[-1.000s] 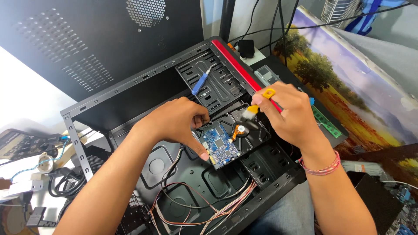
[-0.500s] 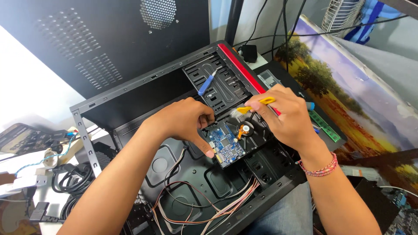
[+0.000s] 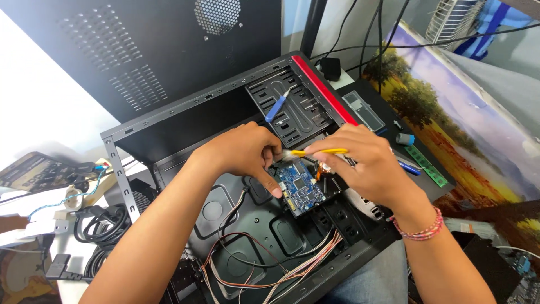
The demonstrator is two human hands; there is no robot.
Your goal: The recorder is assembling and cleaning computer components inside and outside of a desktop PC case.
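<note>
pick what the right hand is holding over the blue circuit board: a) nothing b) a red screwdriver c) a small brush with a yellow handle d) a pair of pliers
c: the right hand grips a small brush with a yellow handle, its pale bristles pointing toward the left hand, just above the blue circuit board inside the open black computer case.

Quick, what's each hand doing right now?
Left hand: curled, fingers steadying the blue board.
Right hand: closed on a yellow brush.
</note>
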